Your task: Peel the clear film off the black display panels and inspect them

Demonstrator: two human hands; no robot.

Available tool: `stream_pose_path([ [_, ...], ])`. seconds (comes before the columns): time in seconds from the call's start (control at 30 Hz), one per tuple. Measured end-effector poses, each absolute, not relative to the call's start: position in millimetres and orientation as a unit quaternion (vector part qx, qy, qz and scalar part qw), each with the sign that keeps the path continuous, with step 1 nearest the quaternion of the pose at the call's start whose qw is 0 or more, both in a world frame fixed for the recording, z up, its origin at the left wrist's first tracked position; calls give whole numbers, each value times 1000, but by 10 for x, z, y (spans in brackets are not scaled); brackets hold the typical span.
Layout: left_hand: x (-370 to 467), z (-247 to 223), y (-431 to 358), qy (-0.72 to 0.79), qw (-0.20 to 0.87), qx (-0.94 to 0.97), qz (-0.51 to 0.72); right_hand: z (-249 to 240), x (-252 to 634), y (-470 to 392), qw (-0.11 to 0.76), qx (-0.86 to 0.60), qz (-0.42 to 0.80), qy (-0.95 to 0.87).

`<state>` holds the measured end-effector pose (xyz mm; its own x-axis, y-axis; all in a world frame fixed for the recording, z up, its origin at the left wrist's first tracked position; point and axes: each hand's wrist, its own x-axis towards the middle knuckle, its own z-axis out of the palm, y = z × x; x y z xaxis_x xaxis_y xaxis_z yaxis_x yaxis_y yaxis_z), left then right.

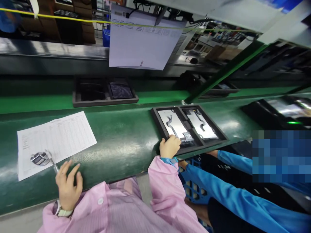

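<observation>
My left hand [69, 185] has its fingers apart and holds nothing. Just beyond its fingertips lies a small silver metal instrument [40, 159] with a dark window and a thin rod; its exact kind is unclear. It rests on a printed paper sheet [62, 132] with table lines. My right hand [170, 147] is closed over the near left edge of a dark two-compartment tray [202, 142], its fingertips partly hidden. Each compartment holds a flat panel, the left panel [167, 118] and the right panel [196, 121], silvery with a dark curved ribbon cable across it.
Another dark tray [105, 103] with flat black pieces stands on the green strip behind the bench [116, 139]. A green post [225, 69] slants down behind my tray. On the right, a co-worker's blue sleeves [233, 194] reach toward a blue crate [194, 191] below the bench edge.
</observation>
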<state>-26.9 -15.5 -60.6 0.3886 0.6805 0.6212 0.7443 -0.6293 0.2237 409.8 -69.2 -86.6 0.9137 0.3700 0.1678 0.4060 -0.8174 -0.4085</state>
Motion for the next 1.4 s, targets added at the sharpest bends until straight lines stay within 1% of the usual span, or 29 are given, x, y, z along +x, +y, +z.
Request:
stream_pose_path([
  [0.07, -307, -611, -160, -450, 53, -808, -376, -834, 3924, -698, 228, -941, -30, -248],
  [0.13, -304, -616, -174, -454, 57, -806, -374, -807, 3608, -697, 233, -925, -18, -300],
  [0.23, -254, -622, -208, -453, 66, -807, -373, -771, 2906, -684, 239, -894, 3, -378],
  [0.33, -276, -599, -254, -451, 61, -794, -403, -703, 2075, -674, 245, -851, 31, -463],
  [0.4, -393, -543, -262, -457, 60, -775, -432, -638, 1547, -671, 247, -812, 55, -526],
  [0.47, -600, -451, -219, -485, 87, -742, -455, -570, 1110, -668, 240, -763, 79, -594],
  [0.53, -856, -348, -120, -536, 127, -704, -449, -513, 805, -667, 237, -725, 103, -638],
  [0.57, -981, -306, -54, -566, 129, -692, -429, -491, 708, -666, 237, -713, 114, -650],
  [0.6, -1092, -278, 18, -595, 113, -688, -400, -472, 648, -665, 238, -705, 125, -657],
  [0.7, -1266, -311, 235, -632, -33, -702, -327, -446, 644, -664, 238, -690, 152, -667],
  [0.77, -1243, -407, 354, -632, -81, -707, -306, -449, 730, -671, 246, -682, 169, -668],
  [0.9, -1097, -578, 495, -625, -112, -718, -285, -490, 920, -717, 276, -671, 187, -663],
  [1.1, -1278, -608, 587, -622, -130, -731, -248, -509, 1148, -716, 365, -682, 196, -603],
  [1.4, -1471, -478, 710, -613, -165, -735, -241, -177, 1428, -767, 420, -678, 184, -574],
])
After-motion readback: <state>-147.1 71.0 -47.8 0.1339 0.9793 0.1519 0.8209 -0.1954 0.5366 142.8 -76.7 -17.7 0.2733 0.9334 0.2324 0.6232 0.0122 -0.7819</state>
